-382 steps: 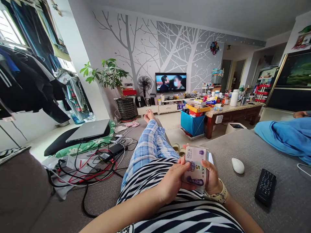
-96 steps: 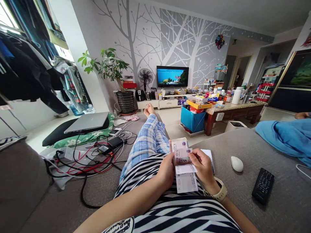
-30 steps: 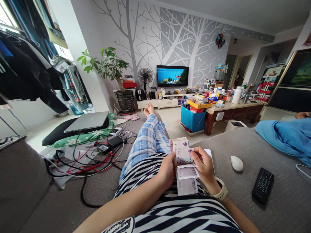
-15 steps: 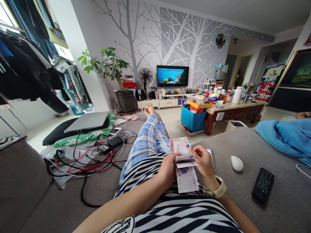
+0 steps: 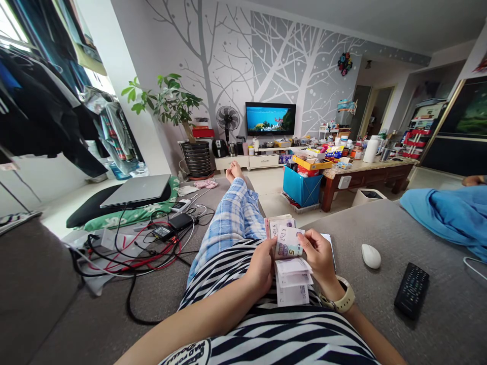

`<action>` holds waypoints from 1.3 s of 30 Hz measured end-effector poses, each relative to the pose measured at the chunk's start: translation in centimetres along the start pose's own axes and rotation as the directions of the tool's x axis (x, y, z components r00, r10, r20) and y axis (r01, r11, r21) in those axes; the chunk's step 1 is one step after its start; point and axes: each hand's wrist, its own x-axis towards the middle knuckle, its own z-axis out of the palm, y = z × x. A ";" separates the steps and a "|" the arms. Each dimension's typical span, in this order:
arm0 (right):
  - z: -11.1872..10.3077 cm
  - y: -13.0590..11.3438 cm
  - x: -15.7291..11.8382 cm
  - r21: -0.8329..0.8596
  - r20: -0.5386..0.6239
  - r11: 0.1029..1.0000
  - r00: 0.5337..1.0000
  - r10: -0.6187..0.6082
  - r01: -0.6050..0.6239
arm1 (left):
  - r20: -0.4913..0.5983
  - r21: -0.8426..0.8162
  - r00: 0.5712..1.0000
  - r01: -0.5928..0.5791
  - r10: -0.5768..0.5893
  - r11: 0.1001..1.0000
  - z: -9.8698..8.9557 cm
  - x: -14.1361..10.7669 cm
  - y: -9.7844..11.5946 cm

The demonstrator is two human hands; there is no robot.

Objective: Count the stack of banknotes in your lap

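Note:
A bundle of banknotes [image 5: 289,244] is held over my lap, its upper ends fanned above my thumbs. My left hand [image 5: 262,264] is closed on the left edge of the bundle. Thumb and fingers of my right hand [image 5: 316,253] pinch the right edge of the front note, which shows a 5. Below both hands, several purple-white notes [image 5: 292,284] hang folded down in layers against my striped shirt. A pale watch strap [image 5: 344,296] circles my right wrist. Behind the right hand, a flat white-edged object [image 5: 330,243] is mostly hidden.
On the sofa to my right lie a white mouse [image 5: 371,256] and a black remote [image 5: 412,290]. Tangled cables [image 5: 167,243] and a laptop [image 5: 137,190] are at my left. A cluttered table [image 5: 365,170] stands ahead, and a person's hand [image 5: 474,180] shows at the far right edge.
The front note between my hands now faces me with its 5 showing, where a folded note was before. The notes hanging below have shifted into more layers. My hands stay nearly in place.

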 end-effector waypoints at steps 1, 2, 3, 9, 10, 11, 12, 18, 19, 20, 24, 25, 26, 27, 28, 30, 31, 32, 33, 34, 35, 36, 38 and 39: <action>0.0 -0.1 -0.1 0.006 0.004 1.000 1.000 -0.013 0.013 | 0.002 -0.002 1.000 -0.007 0.007 1.000 0.0 0.1 0.0; 0.0 -0.3 -0.2 0.008 0.008 1.000 1.000 -0.021 0.021 | 0.007 0.000 1.000 -0.013 0.013 1.000 0.0 0.1 0.0; 0.0 -0.4 -0.2 0.007 0.013 1.000 1.000 -0.023 0.023 | 0.012 0.005 1.000 -0.015 0.014 1.000 0.0 0.2 -0.1; 0.0 -0.4 -0.3 0.015 0.021 1.000 1.000 -0.003 0.003 | 0.020 0.012 1.000 -0.014 0.013 1.000 -0.2 0.3 -0.2; 0.0 -0.4 -0.3 0.018 0.028 1.000 1.000 -0.002 0.002 | 0.025 0.010 1.000 -0.012 0.012 1.000 -0.2 0.3 -0.2; 0.0 -0.4 -0.3 0.020 0.034 1.000 0.999 -0.002 0.001 | 0.028 0.011 1.000 -0.010 0.010 1.000 -0.3 0.4 -0.2; 0.0 -0.4 -0.3 0.021 0.039 1.000 0.999 -0.001 0.001 | 0.030 0.016 0.999 -0.011 0.011 1.000 -0.3 0.4 -0.2; 0.0 -0.7 -0.4 0.027 0.036 1.000 0.999 0.006 -0.007 | 0.052 0.044 0.998 -0.033 0.030 0.999 -0.1 0.1 -0.1; 0.0 -0.7 -0.4 0.031 0.037 1.000 0.999 0.004 -0.005 | 0.059 0.043 0.998 -0.030 0.028 0.999 -0.1 0.1 -0.1; 0.0 -0.7 -0.4 0.035 0.039 0.999 0.999 0.002 -0.003 | 0.066 0.041 0.997 -0.030 0.027 0.999 -0.1 0.1 -0.2; 0.0 -0.8 -0.4 0.052 0.043 0.999 0.999 0.009 -0.011 | 0.069 0.044 0.997 -0.036 0.033 0.998 -0.3 0.3 -0.3; 0.0 -0.8 -0.5 0.057 0.044 0.998 0.999 0.011 -0.013 | 0.069 0.046 0.997 -0.034 0.031 0.998 -0.3 0.3 -0.3; 0.0 -0.8 -0.5 0.061 0.045 0.998 0.999 0.011 -0.013 | 0.071 0.048 0.997 -0.032 0.029 0.998 -0.3 0.3 -0.3; 0.0 -0.8 -0.5 0.065 0.045 0.998 0.999 0.008 -0.011 | 0.070 0.050 0.997 -0.032 0.029 0.998 -0.3 0.3 -0.3; -0.1 -0.9 -0.5 0.068 0.047 0.998 0.999 0.004 -0.007 | 0.072 0.053 0.997 -0.033 0.029 0.998 -0.3 0.3 -0.3; -0.1 -1.0 -0.5 0.070 0.047 0.998 0.999 -0.007 0.004 | 0.071 0.061 0.997 -0.040 0.036 0.997 -0.2 0.2 -0.2; -0.1 -1.1 -0.5 0.072 0.047 0.997 0.999 -0.012 0.008 | 0.071 0.064 0.997 -0.045 0.040 0.997 -0.2 0.2 -0.2; -0.1 -1.1 -0.5 0.074 0.048 0.997 0.999 -0.014 0.010 | 0.070 0.067 0.997 -0.048 0.044 0.997 -0.2 0.2 -0.2; -0.1 -1.2 -0.5 0.077 0.051 0.997 0.999 -0.015 0.011 | 0.068 0.068 0.997 -0.050 0.045 0.996 -0.2 0.2 -0.2; -0.1 -1.2 -0.5 0.081 0.054 0.997 0.998 -0.015 0.010 | 0.067 0.069 0.997 -0.048 0.043 0.996 -0.2 0.2 -0.2; -0.1 -1.2 -0.5 0.086 0.058 0.996 0.998 -0.016 0.011 | 0.067 0.070 0.997 -0.044 0.039 0.997 -0.2 0.2 -0.2; -0.1 -1.2 -0.5 0.091 0.065 0.996 0.998 -0.019 0.013 | 0.068 0.070 0.997 -0.041 0.036 0.997 -0.2 0.2 -0.2; -0.1 -1.2 -0.5 0.105 0.067 0.994 0.997 -0.030 0.023 | 0.070 0.067 0.997 -0.032 0.028 0.997 -0.2 0.1 -0.2; -0.2 -1.1 -0.5 0.116 0.064 0.993 0.997 -0.034 0.026 | 0.070 0.064 0.997 -0.024 0.020 0.998 -0.2 0.1 -0.2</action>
